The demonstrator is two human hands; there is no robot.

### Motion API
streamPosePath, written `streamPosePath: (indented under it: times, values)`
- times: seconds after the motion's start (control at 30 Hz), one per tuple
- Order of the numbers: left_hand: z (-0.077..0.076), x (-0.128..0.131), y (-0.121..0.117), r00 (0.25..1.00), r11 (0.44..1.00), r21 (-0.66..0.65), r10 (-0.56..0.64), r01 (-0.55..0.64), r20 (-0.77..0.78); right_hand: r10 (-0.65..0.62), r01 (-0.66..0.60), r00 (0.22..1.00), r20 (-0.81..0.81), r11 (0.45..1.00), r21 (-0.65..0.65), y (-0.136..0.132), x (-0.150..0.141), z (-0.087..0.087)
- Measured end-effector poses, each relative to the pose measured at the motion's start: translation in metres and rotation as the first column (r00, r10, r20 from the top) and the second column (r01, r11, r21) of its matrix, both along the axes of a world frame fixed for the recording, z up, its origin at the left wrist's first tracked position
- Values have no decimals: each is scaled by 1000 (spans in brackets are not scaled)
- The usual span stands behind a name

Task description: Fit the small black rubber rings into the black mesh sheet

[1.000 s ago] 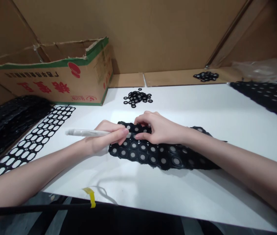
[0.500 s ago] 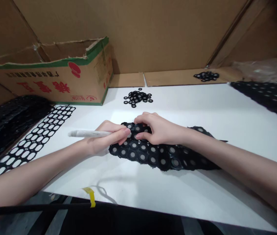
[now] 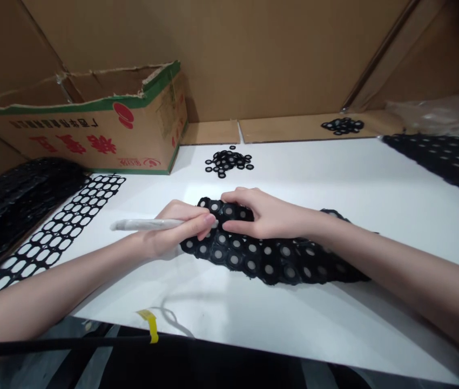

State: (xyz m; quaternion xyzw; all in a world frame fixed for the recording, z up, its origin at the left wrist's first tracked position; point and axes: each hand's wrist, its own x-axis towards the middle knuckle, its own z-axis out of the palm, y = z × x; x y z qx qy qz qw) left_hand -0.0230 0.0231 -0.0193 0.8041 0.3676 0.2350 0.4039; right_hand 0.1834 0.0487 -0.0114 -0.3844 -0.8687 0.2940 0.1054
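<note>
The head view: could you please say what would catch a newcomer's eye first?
Probably the left hand, near the centre, holding a white pen-like tool, and the right hand beside it on a black sheet of pale-centred discs. Next come the red-printed cardboard box at the back left and the pile of small discs beyond the hands.

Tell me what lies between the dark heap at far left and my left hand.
In the head view: a black lattice strip, then white tabletop, with the pale pen-like tool in your left hand jutting over it.
</note>
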Motion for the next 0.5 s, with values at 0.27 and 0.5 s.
streamPosePath:
  times: [0.27,0.5]
  values:
    - [4,-3,-9,998,999,42,1,-4,59,28,-50,978,-209,994,-101,2,1,-5]
    - [3,-5,-12,999,1000,-7,-23,23,39,30,-52,961,-276,996,-72,3,1,-9]
